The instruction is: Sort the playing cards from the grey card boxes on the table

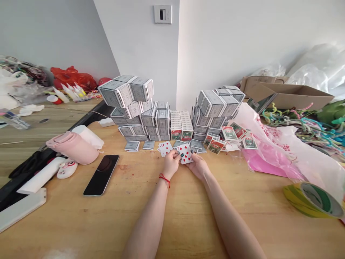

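Observation:
Between my two hands are playing cards [187,154], face up, with red diamonds showing. My left hand [171,163], a red string bracelet at its wrist, pinches them from the left with the thumb on top. Around their right edge my right hand [198,166] is closed, its palm partly beneath. How many cards are held I cannot tell. Just beyond my left hand a few face-up cards [165,148] lie on the wooden table [151,216]. Small face-down card stacks [132,146] sit in a row in front of the large piles.
Tall stacks of grey-backed cards [157,124] stand behind, on both sides of upright boxed decks [181,124]. Loose card boxes [229,133] lie to the right. A black phone [101,175] and pink tumbler [74,147] are left; yellow tape [293,201] and plastic sheeting [269,144] right.

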`<state>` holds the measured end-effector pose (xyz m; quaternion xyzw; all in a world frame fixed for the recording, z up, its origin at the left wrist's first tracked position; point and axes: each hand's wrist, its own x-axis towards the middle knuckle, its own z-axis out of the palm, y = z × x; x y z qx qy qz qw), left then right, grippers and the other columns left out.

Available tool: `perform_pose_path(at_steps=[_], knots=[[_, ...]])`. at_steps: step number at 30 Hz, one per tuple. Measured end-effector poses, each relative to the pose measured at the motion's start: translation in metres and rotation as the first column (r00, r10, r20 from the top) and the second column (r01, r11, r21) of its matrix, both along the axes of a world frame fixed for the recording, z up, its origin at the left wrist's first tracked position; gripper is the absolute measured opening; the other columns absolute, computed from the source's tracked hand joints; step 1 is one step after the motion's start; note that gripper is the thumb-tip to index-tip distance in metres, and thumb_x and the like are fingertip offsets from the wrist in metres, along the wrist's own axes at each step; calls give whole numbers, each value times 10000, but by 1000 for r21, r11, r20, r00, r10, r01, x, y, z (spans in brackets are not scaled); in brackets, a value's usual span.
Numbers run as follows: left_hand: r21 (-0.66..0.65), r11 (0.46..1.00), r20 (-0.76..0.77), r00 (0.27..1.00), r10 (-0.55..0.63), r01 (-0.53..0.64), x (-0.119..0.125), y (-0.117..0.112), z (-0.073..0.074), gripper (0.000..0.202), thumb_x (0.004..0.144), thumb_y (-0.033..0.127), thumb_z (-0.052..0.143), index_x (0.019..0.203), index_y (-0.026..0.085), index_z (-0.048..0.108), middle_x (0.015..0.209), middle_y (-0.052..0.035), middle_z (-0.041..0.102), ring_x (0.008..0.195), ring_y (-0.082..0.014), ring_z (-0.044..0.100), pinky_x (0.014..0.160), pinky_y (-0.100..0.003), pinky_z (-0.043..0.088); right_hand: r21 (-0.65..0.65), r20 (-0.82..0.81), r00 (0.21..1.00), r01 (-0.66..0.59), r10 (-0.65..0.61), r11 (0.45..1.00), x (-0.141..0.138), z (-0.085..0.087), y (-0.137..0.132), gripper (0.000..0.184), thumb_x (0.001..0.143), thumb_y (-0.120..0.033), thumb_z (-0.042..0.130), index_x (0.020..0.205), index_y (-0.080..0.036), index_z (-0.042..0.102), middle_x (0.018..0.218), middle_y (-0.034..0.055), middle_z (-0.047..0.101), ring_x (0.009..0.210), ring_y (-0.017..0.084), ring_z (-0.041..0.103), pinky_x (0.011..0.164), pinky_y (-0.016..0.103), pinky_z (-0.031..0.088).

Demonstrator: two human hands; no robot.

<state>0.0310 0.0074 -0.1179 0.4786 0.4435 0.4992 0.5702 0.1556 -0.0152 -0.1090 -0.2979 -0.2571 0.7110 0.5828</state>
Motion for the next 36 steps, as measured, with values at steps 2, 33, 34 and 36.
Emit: perform_pose_path(at_steps=[2, 33, 34, 36], knots=[[-8, 1000, 7, 1000, -4, 4, -1, 0, 1, 155, 670, 277, 605, 693, 154, 514, 595, -8, 591, 559, -138, 577, 550, -259, 473, 35, 64, 998, 5, -7, 999, 0, 1, -1, 243, 703, -345, 644, 853, -154, 646, 838, 68, 675, 772, 195, 611, 736, 346, 479], [-147, 988, 275, 961, -14, 56, 4, -5, 21, 321, 549, 334, 719, 755, 90, 689, 780, -106, 688, 791, -225, 625, 737, -338, 474, 292, 671, 724, -60, -160, 955, -10, 1, -4, 291, 705, -441, 542, 552, -195, 521, 539, -21, 448, 550, 131, 373, 546, 241, 319], [-146, 989, 265, 964, 5, 35, 5, -5, 22, 315, 544, 329, 723, 745, 89, 690, 761, -103, 688, 777, -222, 627, 734, -338, 475, 295, 662, 734, -69, -151, 953, -10, 1, -4, 276, 700, -429, 548, 553, -197, 527, 548, -17, 464, 572, 139, 393, 566, 245, 329], [-140, 990, 245, 969, 30, 4, 7, -4, 22, 305, 540, 317, 725, 736, 86, 690, 736, -96, 686, 747, -214, 627, 718, -332, 477, 296, 655, 740, -66, -152, 953, -12, 1, -6, 243, 694, -408, 553, 571, -198, 547, 571, -11, 492, 615, 153, 422, 601, 253, 343]])
